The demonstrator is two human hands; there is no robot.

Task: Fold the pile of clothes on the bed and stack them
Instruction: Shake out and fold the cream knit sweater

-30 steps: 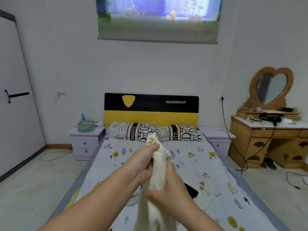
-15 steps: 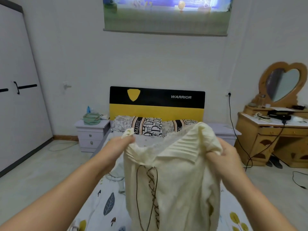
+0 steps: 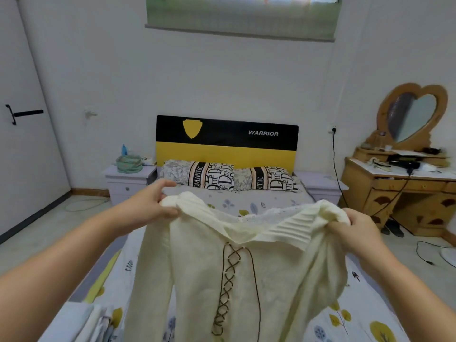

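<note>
A cream knitted sweater (image 3: 278, 275) with a brown criss-cross lace down its front hangs spread in front of me above the bed (image 3: 365, 314). My left hand (image 3: 150, 206) pinches its left shoulder. My right hand (image 3: 355, 233) grips its right shoulder beside the ribbed collar. The sweater's lower part runs out of the frame at the bottom. A pale folded cloth (image 3: 96, 324) lies on the bed at the lower left, partly cut off.
Two patterned pillows (image 3: 232, 178) lean against the black and yellow headboard (image 3: 227, 141). White nightstands (image 3: 128, 181) flank the bed. A wooden dressing table (image 3: 404, 191) with a heart-shaped mirror stands on the right, with cables on the floor. A wardrobe door (image 3: 22, 134) is on the left.
My hands have moved apart, and the bunched sweater has opened out wide between them, showing its laced front. The view has tilted down a little.
</note>
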